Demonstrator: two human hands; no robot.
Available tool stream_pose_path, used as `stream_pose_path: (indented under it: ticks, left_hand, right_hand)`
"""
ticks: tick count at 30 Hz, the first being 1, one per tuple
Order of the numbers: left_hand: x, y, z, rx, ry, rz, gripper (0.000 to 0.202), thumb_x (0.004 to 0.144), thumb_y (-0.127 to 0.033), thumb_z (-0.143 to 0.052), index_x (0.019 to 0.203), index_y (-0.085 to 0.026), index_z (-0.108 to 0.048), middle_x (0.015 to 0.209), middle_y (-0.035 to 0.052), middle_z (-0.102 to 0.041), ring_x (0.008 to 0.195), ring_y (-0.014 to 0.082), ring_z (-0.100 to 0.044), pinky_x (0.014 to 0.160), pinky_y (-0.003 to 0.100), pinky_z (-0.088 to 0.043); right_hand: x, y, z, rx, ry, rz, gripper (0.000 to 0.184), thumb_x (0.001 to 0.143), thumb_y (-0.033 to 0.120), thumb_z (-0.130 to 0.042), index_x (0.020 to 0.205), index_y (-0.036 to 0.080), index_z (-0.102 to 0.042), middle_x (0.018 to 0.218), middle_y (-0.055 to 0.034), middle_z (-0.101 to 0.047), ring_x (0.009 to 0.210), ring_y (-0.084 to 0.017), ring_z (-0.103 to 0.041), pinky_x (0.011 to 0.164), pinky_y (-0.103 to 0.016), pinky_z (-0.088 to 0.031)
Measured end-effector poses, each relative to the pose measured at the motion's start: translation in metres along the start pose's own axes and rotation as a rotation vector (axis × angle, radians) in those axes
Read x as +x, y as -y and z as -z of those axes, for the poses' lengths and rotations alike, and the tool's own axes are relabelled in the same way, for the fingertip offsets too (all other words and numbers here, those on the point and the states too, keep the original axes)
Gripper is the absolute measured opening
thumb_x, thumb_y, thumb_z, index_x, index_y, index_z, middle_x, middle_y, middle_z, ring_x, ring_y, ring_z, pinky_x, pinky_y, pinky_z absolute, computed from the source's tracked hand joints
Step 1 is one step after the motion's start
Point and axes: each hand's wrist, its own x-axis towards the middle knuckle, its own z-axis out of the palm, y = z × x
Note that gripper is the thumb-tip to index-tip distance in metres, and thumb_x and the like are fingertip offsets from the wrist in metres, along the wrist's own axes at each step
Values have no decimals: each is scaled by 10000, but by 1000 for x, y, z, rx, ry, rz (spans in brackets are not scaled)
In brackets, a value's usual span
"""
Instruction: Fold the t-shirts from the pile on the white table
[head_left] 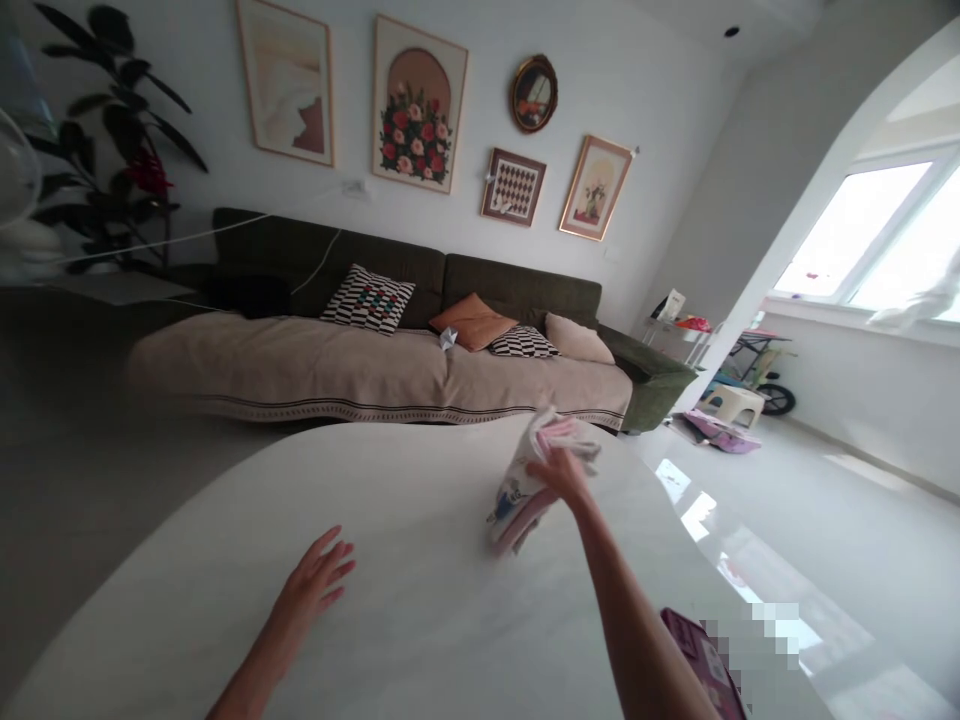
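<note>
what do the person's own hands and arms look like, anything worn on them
The left hand and right hand are both bare, with no gloves. No sleeve shows on the left forearm or the right forearm, and no watch or bracelet shows at either wrist. The fingers are slim; rings and nail details are too small and blurred to tell.

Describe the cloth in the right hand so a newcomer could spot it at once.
Find the white table in front of the dark green sofa. Toward the table's far side, the right hand holds a folded cloth. Pale with pink layers and a blue marking, it differs from the dark reddish item near the table's right edge.
</note>
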Motion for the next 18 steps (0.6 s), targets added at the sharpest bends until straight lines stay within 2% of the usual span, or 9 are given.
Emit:
stream_pose_path:
  ticks: [2, 4, 5, 7, 9, 11, 15, 18]
  left_hand:
    - [-4, -16, 20, -38, -26, -26, 555, 830, -523, -398, 1309, -244, -369, 1315, 140, -498, 1079, 195, -584, 726, 270, -517]
    - [-5, -24, 40, -43, -82, -26, 572, 851, -539, -322, 1334, -232, -337, 1333, 156, -471, 1075, 203, -587, 696, 280, -527]
    - [-4, -23, 51, -18, -131, -21, 585, 854, -544, -292, 1339, -219, -328, 1319, 162, -482, 1053, 207, -600, 676, 285, -531]
    - [-1, -17, 73, 70, -240, -4, 597, 846, -533, -286, 1325, -183, -349, 1272, 168, -518, 1006, 219, -622, 639, 296, -534]
    - [-1, -6, 91, 166, -322, -14, 570, 820, -483, -351, 1278, -148, -409, 1211, 165, -558, 985, 238, -623, 630, 309, -529]
    - [-4, 5, 102, 230, -346, -54, 483, 773, -393, -438, 1175, -134, -508, 1118, 145, -613, 976, 243, -616, 684, 310, -516]
    - [-13, 18, 102, 363, -355, -183, 242, 645, -216, -539, 864, -176, -632, 889, 72, -678, 904, 230, -615, 826, 302, -449]
    - [-16, 12, 97, 427, -356, -251, 105, 598, -199, -564, 689, -188, -615, 688, 42, -657, 773, 246, -617, 779, 332, -449]
  right_hand:
    - [-15, 58, -20, 41, 137, 125, 322, 605, 321, -716, 864, 132, -693, 663, -46, -668, 672, -187, -623, 639, -279, -453]
    - [-41, 101, -35, 109, 265, 236, 486, 683, 426, -657, 1104, 187, -615, 768, -16, -683, 695, -150, -629, 661, -247, -453]
    - [-56, 114, -41, 141, 322, 276, 527, 717, 460, -621, 1180, 217, -561, 821, -7, -684, 693, -130, -630, 668, -235, -453]
    - [-87, 124, -50, 179, 411, 313, 500, 762, 463, -573, 1206, 235, -529, 876, -12, -678, 683, -114, -627, 675, -230, -452]
    - [-120, 113, -58, 178, 484, 301, 381, 781, 394, -560, 1111, 205, -592, 852, -32, -679, 672, -123, -626, 666, -236, -450]
    - [-153, 91, -68, 151, 546, 261, 268, 775, 302, -554, 990, 171, -647, 778, -45, -684, 651, -137, -626, 640, -238, -448]
    - [-221, 46, -91, 113, 636, 166, 204, 720, 169, -544, 869, 138, -679, 725, -63, -687, 637, -153, -628, 600, -229, -443]
    - [-257, 29, -99, 118, 640, 111, 205, 715, 150, -525, 849, 131, -679, 686, -54, -679, 617, -147, -618, 575, -218, -431]
